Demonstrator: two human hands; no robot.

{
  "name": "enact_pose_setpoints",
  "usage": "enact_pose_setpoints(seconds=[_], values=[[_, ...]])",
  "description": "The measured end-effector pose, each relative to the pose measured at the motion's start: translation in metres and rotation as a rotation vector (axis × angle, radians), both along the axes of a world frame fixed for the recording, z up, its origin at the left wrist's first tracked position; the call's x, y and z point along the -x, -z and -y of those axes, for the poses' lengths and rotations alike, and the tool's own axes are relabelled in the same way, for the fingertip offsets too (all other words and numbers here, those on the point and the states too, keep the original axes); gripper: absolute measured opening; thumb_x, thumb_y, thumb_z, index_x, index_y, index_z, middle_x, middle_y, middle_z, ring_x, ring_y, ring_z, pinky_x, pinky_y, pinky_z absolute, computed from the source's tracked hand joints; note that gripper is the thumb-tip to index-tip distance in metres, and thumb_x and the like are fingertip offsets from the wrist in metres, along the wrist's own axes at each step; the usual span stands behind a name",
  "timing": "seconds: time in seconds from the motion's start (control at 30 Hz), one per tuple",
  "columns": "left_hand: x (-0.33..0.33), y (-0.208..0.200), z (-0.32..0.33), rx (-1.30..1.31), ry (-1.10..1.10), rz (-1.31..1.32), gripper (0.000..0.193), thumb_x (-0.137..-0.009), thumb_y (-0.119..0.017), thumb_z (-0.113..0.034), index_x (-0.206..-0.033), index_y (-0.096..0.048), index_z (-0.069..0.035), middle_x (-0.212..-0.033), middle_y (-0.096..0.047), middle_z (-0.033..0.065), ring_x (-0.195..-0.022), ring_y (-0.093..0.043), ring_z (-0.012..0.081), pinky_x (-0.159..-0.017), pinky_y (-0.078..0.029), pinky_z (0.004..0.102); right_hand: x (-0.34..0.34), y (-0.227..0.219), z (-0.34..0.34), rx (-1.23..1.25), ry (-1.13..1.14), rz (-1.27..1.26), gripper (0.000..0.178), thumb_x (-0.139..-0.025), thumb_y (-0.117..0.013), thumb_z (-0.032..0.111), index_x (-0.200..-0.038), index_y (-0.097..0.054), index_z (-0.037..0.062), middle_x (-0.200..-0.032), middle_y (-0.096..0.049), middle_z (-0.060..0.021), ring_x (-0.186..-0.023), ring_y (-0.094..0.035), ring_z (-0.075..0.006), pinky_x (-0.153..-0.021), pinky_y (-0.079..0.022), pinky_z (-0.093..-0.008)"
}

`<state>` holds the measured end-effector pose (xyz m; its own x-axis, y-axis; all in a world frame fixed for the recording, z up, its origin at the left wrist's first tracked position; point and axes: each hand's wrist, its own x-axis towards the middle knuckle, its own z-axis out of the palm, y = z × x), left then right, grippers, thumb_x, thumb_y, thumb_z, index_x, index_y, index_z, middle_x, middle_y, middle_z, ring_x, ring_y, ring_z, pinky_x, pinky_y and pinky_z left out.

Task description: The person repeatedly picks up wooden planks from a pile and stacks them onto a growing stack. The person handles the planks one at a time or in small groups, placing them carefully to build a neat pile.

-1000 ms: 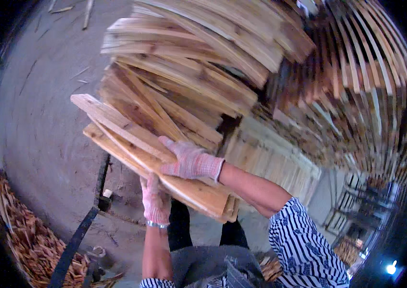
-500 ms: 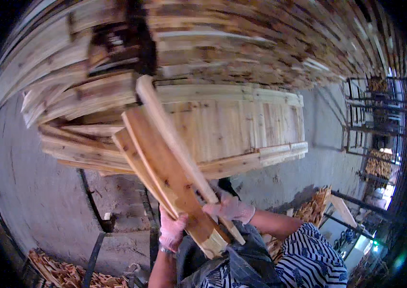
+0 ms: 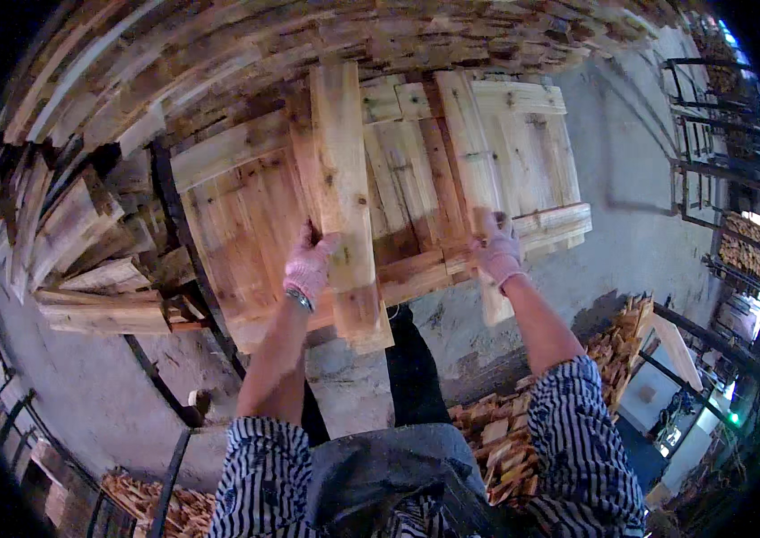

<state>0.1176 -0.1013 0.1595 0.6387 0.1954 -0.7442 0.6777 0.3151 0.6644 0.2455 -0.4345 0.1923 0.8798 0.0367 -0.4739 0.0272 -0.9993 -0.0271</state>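
Pale wood fills both hands: the left hand (image 3: 310, 264), in a pinkish knit glove, has its grip clamped on the left edge of a wide board (image 3: 341, 170), while the right hand (image 3: 498, 251), gloved alike, has its grip closed around a narrow board (image 3: 471, 152). Half a second ago these boards lean together in one slanting bundle, their near ends against the apron (image 3: 389, 457) and the hands close to each other; now the hands are well apart, the bundle is split in two, and both parts point away from the person, clear of the apron. Both boards lie across the view of a plank panel (image 3: 236, 215), their near ends reaching past its front edge; whether they touch its top I cannot tell. A redder strip shows along the left side of the wide board, and a further edge shows at its near end. The panel, partly covered by the bundle earlier, now sits more squarely before the person. Left of it lies a heap of loose boards (image 3: 84, 224), beyond it rises a long timber stack (image 3: 308, 31), and at lower right wood offcuts (image 3: 505, 448) are piled on the grey floor (image 3: 617, 238).
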Motion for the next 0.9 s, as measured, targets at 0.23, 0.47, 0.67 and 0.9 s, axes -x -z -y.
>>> enact_pose_setpoints(seconds=[0.23,0.47,0.67,0.9], values=[[0.003,0.058,0.036,-1.103,0.495,-0.242,0.111,-0.073,-0.083,-0.038,-0.157,-0.019,-0.006,-0.147,-0.040,0.0250,-0.137,-0.039,0.0413,-0.114,-0.034,0.0460,0.036,-0.010,-0.034,-0.069,-0.190,0.200,0.069,-0.089,-0.069,0.031,-0.150,-0.041,0.0153,-0.151,-0.035,-0.0307,-0.135,-0.040,-0.0512,-0.109,-0.038,-0.0524],[-0.044,-0.049,0.035,-0.760,0.205,-0.257,0.098,-0.068,-0.085,-0.028,-0.145,-0.031,-0.004,-0.137,-0.049,0.0232,-0.125,-0.053,0.0409,-0.102,-0.048,0.0463,0.116,-0.038,-0.066,-0.451,-0.240,0.002,0.074,-0.087,-0.073,0.028,-0.150,-0.040,0.0060,-0.149,-0.041,-0.0279,-0.136,-0.043,-0.0446,-0.110,-0.042,-0.0470],[0.061,-0.010,-0.032,-0.829,0.039,0.003,0.120,-0.070,-0.088,-0.034,-0.155,-0.013,0.003,-0.147,-0.042,0.0261,-0.133,-0.045,0.0411,-0.110,-0.041,0.0438,0.115,-0.029,-0.120,-0.603,-0.054,-0.051,0.086,-0.085,-0.075,0.038,-0.151,-0.033,0.0019,-0.148,-0.040,-0.0304,-0.136,-0.042,-0.0463,-0.111,-0.040,-0.0479],[0.096,0.060,-0.081,-1.049,0.257,-0.337,0.108,-0.086,-0.076,-0.035,-0.158,-0.003,-0.004,-0.158,-0.023,0.0282,-0.139,-0.035,0.0448,-0.114,-0.036,0.0453,0.101,0.019,-0.255,-0.279,0.062,-0.014,0.110,-0.071,-0.081,0.047,-0.154,-0.023,0.0044,-0.147,-0.035,-0.0344,-0.130,-0.045,-0.0494,-0.108,-0.042,-0.0503]])
